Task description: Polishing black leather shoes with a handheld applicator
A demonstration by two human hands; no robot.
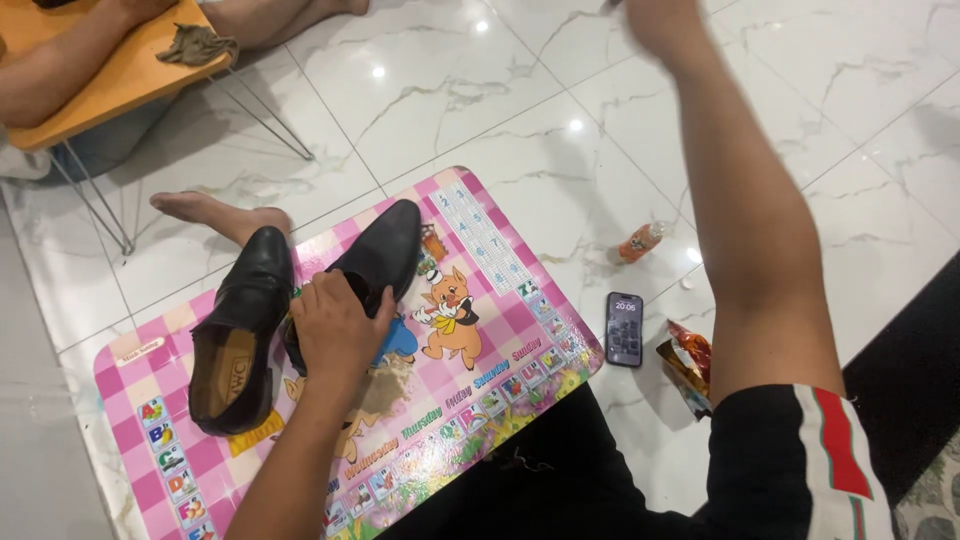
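Shoes sit side by side on a pink checked board [520, 330] that lies flat on the marble floor [480, 90], which keeps them off the tiles and within easy reach of the seated person. One black shoe [385, 250] points toward one o'clock; the left hand [335, 330] covers its opening from above, fingers curled down over the rim, gripping it so it stays steady on the board. The other shoe [240, 330] rests untouched just beside it at nine o'clock, opening up, tan lining showing. No right hand can be made out; the limb stretching to twelve o'clock looks like a raised leg. A phone [624, 328] lies screen up on the floor at three o'clock of the board, with a crumpled snack wrapper [688, 365] near it and a small bottle [640, 242] on its side further out. Another person's bare foot [215, 212] rests near the board's ten o'clock edge, below an orange stool [120, 75] carrying a rag [197, 44].
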